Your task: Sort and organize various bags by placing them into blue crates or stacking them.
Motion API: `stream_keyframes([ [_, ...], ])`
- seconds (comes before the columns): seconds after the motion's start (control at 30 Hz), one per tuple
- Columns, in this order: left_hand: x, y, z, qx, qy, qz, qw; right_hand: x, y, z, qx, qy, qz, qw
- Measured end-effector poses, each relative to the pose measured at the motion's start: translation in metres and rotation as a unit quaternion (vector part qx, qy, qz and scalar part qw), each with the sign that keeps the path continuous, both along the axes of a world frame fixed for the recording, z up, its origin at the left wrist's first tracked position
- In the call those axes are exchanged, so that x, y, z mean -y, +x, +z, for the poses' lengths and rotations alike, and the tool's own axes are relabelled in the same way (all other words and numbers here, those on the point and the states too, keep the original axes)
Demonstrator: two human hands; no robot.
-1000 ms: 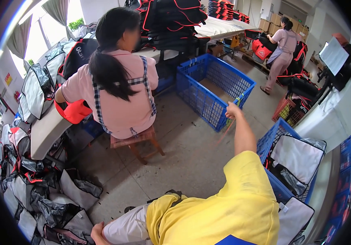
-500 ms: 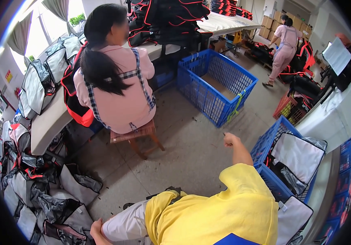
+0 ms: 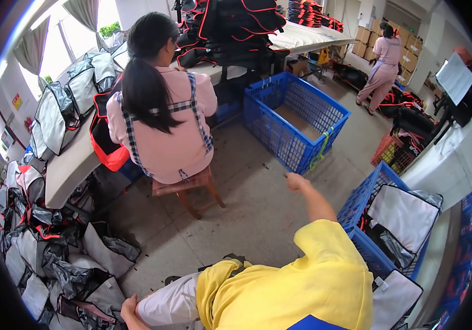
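Note:
My right hand (image 3: 297, 183) is stretched out over the floor at the end of a bare forearm, below the near corner of a large blue plastic crate (image 3: 296, 164). Its fingers are closed, and a small dark tip shows at their front; what it belongs to is too small to make out. Down at the lower left, my left hand (image 3: 130, 309) rests against the end of my light grey trouser leg (image 3: 170, 302), holding no separate thing. The blue crate has openwork sides, a brown bottom and a yellow-green strap tied at one corner.
A person in pink (image 3: 164, 148) sits on a wooden stool (image 3: 184, 187) at a table. Grey-white bag pieces (image 3: 104, 250) are heaped at left. A second blue crate (image 3: 351, 203) with bag panels stands at right. Another person (image 3: 384, 60) stands far back near cartons (image 3: 412, 52).
My right hand has shifted slightly left and up. The seated person has turned away, and the far person has turned and raised an arm. The whole view has shifted a little.

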State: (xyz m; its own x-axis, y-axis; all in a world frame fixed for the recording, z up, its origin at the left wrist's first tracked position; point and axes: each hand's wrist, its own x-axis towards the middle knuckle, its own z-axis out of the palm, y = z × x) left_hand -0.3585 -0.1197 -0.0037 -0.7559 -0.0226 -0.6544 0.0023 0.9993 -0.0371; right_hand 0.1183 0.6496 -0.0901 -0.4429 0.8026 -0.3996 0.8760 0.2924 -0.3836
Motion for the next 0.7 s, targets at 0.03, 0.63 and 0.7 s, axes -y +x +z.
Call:
stream_keyframes([
  [0.03,0.005,-0.009,-0.011,0.016,0.024,0.018,0.999,0.001,0.003,-0.019,-0.030,0.073,0.046,0.996],
  [0.63,0.007,-0.006,-0.019,0.006,0.030,-0.038,0.999,0.180,0.031,-0.141,0.064,-0.154,0.106,0.980],
  [0.7,0.031,-0.004,-0.040,-0.007,0.031,-0.013,0.999,0.161,0.015,-0.134,0.075,-0.143,0.111,0.981],
])
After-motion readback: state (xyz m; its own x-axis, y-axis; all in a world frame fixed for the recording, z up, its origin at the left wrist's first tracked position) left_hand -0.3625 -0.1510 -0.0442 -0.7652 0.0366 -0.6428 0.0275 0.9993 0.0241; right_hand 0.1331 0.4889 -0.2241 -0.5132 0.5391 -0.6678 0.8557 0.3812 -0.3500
